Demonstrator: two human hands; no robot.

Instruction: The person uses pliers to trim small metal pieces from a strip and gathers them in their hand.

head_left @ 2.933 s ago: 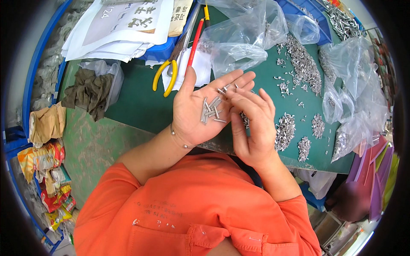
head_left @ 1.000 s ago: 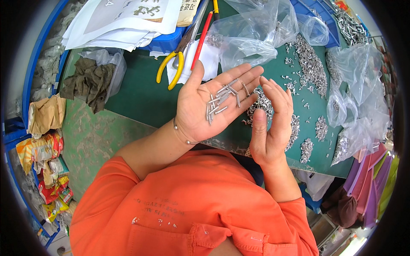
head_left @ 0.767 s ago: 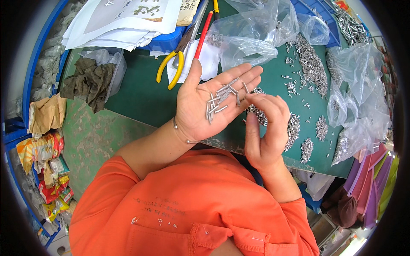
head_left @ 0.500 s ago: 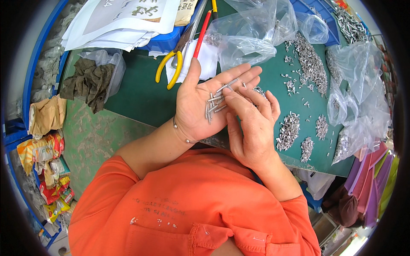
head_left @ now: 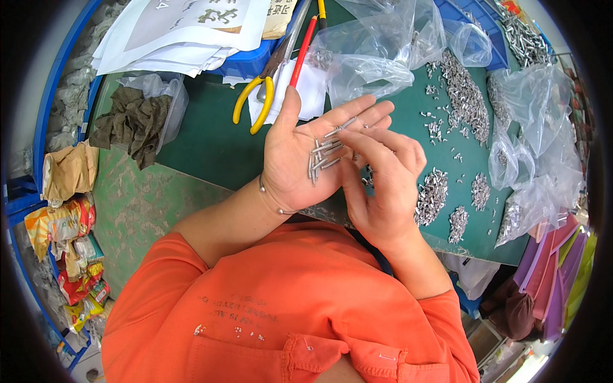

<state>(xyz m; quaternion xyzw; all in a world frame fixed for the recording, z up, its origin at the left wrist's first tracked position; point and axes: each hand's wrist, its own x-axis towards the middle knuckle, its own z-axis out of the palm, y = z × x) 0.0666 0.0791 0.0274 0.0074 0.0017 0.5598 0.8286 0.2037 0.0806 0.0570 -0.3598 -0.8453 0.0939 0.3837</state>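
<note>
My left hand [head_left: 287,153] lies palm up with its fingers stretched out. Several small silver metal pins [head_left: 317,161] rest loose across its palm, and one slim pin [head_left: 340,127] lies toward the fingers. Over that palm my right hand [head_left: 386,182] is curled, thumb and forefinger tips close together at the right ends of the pins. Whatever sits between those fingertips is too small to make out. Behind the right hand, a few bits of metal partly show. To its right, small heaps of short metal pieces [head_left: 432,198] lie on the green table mat [head_left: 211,127].
A long heap of metal pieces [head_left: 465,92] spreads toward clear plastic bags [head_left: 373,76] and a blue bin [head_left: 498,54]. Yellow-handled pliers [head_left: 268,105] and a red pencil-like tool [head_left: 303,51] lie beyond my hands. At left stands a clear tub [head_left: 179,108] with dark cloth [head_left: 137,124].
My right hand has turned a little and shifted slightly right, its fingers more curled, uncovering more of the pins. The left hand stays nearly still.
</note>
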